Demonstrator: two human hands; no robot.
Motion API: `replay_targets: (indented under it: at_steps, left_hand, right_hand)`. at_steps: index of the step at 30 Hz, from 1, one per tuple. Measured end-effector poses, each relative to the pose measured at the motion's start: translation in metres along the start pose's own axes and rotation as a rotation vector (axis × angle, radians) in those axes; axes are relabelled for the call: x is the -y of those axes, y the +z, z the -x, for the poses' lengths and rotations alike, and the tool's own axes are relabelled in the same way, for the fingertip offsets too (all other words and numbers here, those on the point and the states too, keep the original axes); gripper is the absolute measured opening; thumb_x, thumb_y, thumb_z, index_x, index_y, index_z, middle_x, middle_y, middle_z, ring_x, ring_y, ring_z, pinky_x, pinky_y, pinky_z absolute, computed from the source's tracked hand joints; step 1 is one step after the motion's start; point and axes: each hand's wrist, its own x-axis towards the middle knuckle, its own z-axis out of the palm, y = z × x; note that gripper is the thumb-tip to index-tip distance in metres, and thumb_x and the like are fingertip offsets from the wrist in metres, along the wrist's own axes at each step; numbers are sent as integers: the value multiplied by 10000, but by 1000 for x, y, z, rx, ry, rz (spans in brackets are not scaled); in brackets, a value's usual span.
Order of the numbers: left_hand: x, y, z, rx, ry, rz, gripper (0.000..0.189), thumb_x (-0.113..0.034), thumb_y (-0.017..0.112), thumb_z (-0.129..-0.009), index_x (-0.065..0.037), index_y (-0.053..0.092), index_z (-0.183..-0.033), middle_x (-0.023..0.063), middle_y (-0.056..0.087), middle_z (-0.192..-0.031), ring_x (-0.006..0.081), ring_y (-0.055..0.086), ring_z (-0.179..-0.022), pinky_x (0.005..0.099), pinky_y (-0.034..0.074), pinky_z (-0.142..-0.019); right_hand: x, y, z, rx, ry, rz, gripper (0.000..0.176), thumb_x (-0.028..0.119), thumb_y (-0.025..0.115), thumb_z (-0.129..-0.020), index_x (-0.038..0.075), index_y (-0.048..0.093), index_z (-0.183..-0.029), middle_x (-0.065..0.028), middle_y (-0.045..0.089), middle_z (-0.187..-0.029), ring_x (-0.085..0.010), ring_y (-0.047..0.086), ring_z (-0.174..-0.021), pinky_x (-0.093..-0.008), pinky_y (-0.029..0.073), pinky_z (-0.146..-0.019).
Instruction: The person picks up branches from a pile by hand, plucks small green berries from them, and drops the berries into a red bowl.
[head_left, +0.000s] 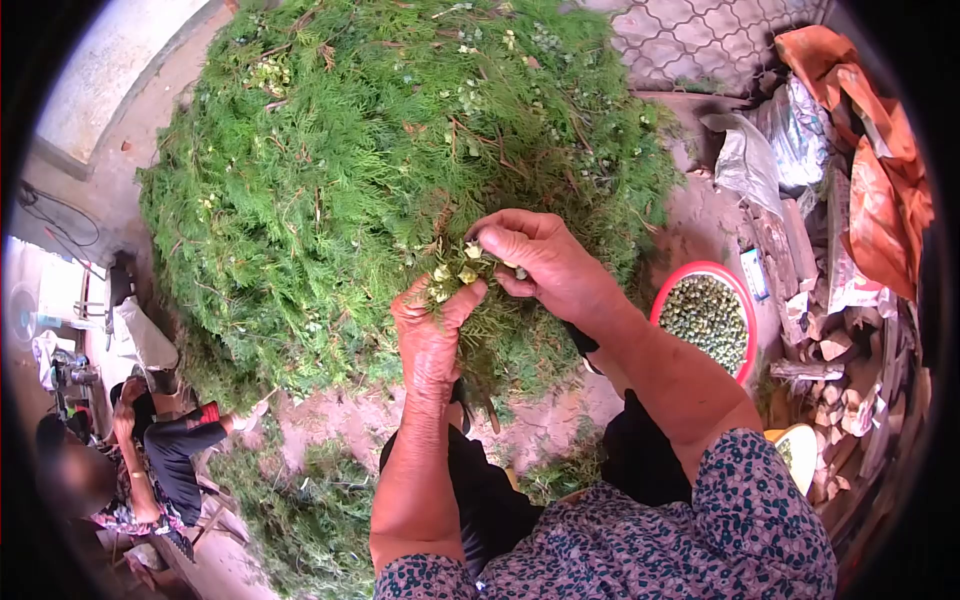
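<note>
Both of my hands meet over a large heap of green conifer branches (pixel 330 200). Between them is a sprig (pixel 458 278) carrying several pale yellow-green cones. My left hand (pixel 432 315) is closed on the sprig, its thumb beside the lower cones. My right hand (pixel 535 255) pinches at a pale cone on the sprig's upper right side, thumb and forefinger together. To the right of my right forearm, a red-rimmed basin (pixel 748 312) on the ground holds many small green cones.
At the lower left sits another person (pixel 170 450). Cut branches (pixel 300 510) lie on the ground near my legs. Along the right are stacked firewood (pixel 835 400), an orange sheet (pixel 885 190), white sacks (pixel 745 160) and a yellow-rimmed container (pixel 803 458).
</note>
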Motion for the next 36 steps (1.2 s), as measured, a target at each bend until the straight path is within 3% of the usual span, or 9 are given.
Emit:
replay_targets:
  at_steps: [10,16,23,26,29,31,33,34,36]
  left_hand:
    - [2,1,-2,-114,-63,44,233,-7,680,-680,-38,629,-906,21,625,-841,118,563,-752,270,438,-716]
    - [7,-6,-3,-91,-148,105,225,-40,702,-671,-45,631,-885,24,625,-834,139,561,-766,317,430,-746]
    - [5,0,-3,-80,-6,-11,201,-32,701,-690,-44,639,-881,13,624,-807,109,547,-718,276,429,-696]
    - [7,1,-3,-78,64,-43,181,-23,685,-715,-37,640,-890,8,623,-786,90,537,-698,248,428,-661]
    - [15,-5,-4,-5,180,-153,174,-38,683,-729,-28,638,-897,11,622,-772,83,534,-693,243,430,-642]
    - [17,-7,-5,11,208,-213,173,-46,685,-732,-23,637,-897,11,622,-764,77,525,-680,239,430,-632]
    - [15,-4,-4,18,187,-176,177,-43,689,-728,-23,637,-896,9,622,-759,74,521,-672,238,429,-629]
    - [14,-3,-4,26,166,-138,182,-40,693,-724,-23,637,-896,7,621,-755,71,516,-664,237,427,-626]
    - [13,0,-4,12,144,-98,177,-33,693,-722,-23,636,-890,3,619,-750,67,510,-661,234,427,-619]
  right_hand:
    - [-3,3,1,-95,-31,155,154,165,624,-810,14,595,-823,26,481,-616,-35,397,-495,-178,271,-407]
    - [-10,-10,-4,43,155,-248,142,171,546,-864,29,548,-867,-1,489,-692,-72,437,-521,-185,297,-407]
    - [14,1,7,-21,-61,-140,101,116,533,-845,41,573,-900,-60,569,-807,-68,473,-554,-183,322,-424]
    - [9,14,9,-9,-310,557,87,68,632,-768,10,618,-831,-12,562,-729,-78,488,-557,-202,370,-468]
    - [-13,11,0,-90,-744,945,119,61,648,-750,-1,613,-845,0,550,-688,-72,491,-545,-217,391,-484]
    - [-15,9,-2,-100,-803,982,139,82,656,-745,-2,612,-847,-7,542,-682,-74,481,-523,-226,395,-481]
    - [-10,11,3,-68,-382,731,133,111,633,-781,2,605,-852,-19,536,-711,-83,479,-521,-218,366,-452]
    - [-7,8,3,-68,-383,730,133,111,633,-781,2,605,-852,-19,536,-711,-83,479,-521,-218,366,-452]
    - [1,0,2,-26,44,31,128,125,574,-834,5,584,-875,-43,552,-731,-88,476,-512,-205,330,-421]
